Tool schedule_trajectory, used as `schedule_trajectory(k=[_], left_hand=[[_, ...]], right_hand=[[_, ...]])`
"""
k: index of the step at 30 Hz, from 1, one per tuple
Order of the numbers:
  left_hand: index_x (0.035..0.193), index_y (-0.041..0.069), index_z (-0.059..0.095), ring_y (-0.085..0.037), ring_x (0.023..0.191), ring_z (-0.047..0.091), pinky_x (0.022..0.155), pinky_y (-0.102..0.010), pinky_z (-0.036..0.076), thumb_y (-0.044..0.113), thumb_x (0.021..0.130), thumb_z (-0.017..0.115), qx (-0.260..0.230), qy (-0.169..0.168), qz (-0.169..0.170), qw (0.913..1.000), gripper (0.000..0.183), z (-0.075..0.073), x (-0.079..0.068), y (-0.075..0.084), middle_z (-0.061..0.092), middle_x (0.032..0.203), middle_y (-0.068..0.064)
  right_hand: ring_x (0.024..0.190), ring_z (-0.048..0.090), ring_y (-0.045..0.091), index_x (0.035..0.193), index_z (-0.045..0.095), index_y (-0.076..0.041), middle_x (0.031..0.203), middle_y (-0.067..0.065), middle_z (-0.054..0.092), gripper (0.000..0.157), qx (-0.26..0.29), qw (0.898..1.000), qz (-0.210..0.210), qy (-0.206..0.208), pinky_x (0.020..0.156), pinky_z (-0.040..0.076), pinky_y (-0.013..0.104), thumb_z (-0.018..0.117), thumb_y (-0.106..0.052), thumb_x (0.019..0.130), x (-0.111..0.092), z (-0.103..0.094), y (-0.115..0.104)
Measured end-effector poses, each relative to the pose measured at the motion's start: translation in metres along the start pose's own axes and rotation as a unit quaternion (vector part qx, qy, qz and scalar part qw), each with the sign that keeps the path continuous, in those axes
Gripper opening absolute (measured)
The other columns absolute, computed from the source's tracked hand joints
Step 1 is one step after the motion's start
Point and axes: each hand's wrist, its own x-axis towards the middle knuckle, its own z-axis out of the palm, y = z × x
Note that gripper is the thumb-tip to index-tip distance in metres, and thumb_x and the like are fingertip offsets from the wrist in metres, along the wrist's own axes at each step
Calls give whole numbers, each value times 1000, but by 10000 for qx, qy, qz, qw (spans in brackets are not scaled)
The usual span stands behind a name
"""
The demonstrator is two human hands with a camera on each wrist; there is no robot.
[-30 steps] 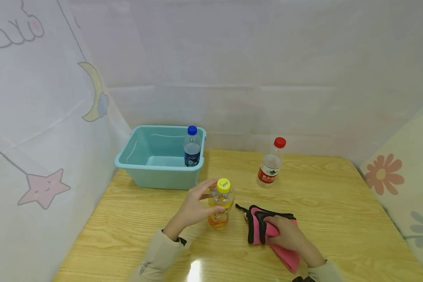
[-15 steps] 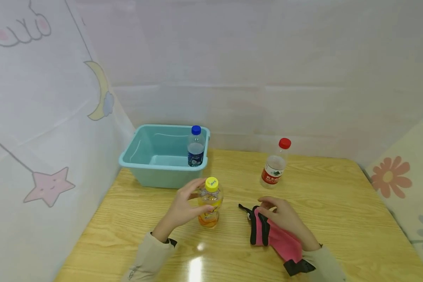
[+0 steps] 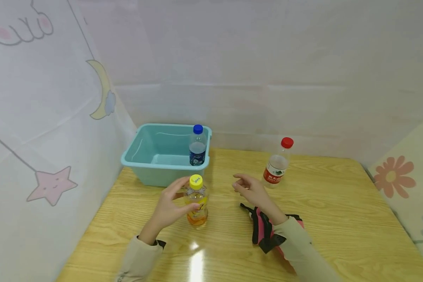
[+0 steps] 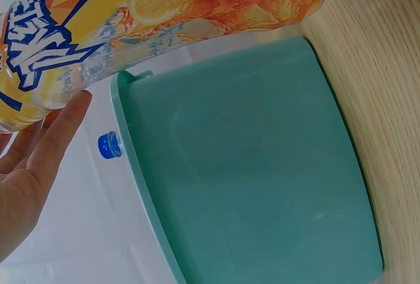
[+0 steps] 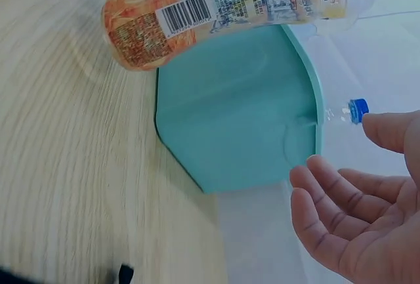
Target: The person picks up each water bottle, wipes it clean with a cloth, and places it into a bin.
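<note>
A clear bottle with a yellow cap [image 3: 196, 213] and an orange-and-yellow fruit label stands roughly upright near the middle of the table. My left hand [image 3: 167, 205] grips it from the left side, thumb in front and fingers behind. In the left wrist view the fingertips touch the bottle's label [image 4: 164, 8]. My right hand [image 3: 252, 190] hovers to the right of the bottle, apart from it, its fingers loosely bent around nothing. Beneath the right forearm lies a folded pink cloth-like item with black edging [image 3: 257, 229], partly hidden by the sleeve.
Behind the bottle, at the back left, sits a light blue plastic basin [image 3: 162, 174]. A blue-capped bottle [image 3: 197, 147] stands inside its right end. A red-capped water bottle [image 3: 276, 166] is at the back right, near the white cloth wall [image 3: 239, 102].
My right hand has let go of the pink item and moved up and left toward the yellow-capped bottle. My left hand has shifted the bottle leftward, closer to the basin's front.
</note>
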Motion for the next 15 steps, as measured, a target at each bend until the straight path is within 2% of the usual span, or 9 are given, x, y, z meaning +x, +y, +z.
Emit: schedule_trajectory(k=[3,6,9,12,15], left_hand=[[126,-5,48,-28,106,51,80,-42,52,-1,68,77,71,64,-36,9999,65,-4,-2,-7,50,123,-19],[125,-4,49,-28,105,52,79,-41,52,-2,68,77,194,95,-34,9998,64,-8,-4,-8,51,123,-18],[126,-2,49,-27,106,52,79,-40,52,-1,68,78,193,116,26,9997,65,-9,-6,-18,51,124,-17],[127,-1,48,-25,106,51,78,-39,52,1,67,78,183,126,48,9997,67,-11,-9,-27,50,126,-15],[128,1,49,-24,106,52,78,-36,53,5,68,79,260,143,102,9995,67,-15,-10,-28,51,125,-13]], right_hand=[[87,61,31,132,40,4,102,20,62,46,523,9982,223,-181,70,54,38,53,-17,94,12,5,-14],[91,60,33,138,32,2,107,23,60,52,1099,9917,563,-355,76,52,44,50,-21,95,25,11,-17],[93,60,33,140,28,-1,108,24,59,55,1470,9850,793,-427,77,52,43,49,-25,95,39,19,-14],[91,61,33,141,28,-2,103,21,61,57,1744,9796,933,-369,76,52,42,50,-28,95,53,29,-10],[84,63,28,140,30,-1,97,18,62,57,2029,9730,1069,-243,75,53,42,50,-28,95,65,40,-9]])
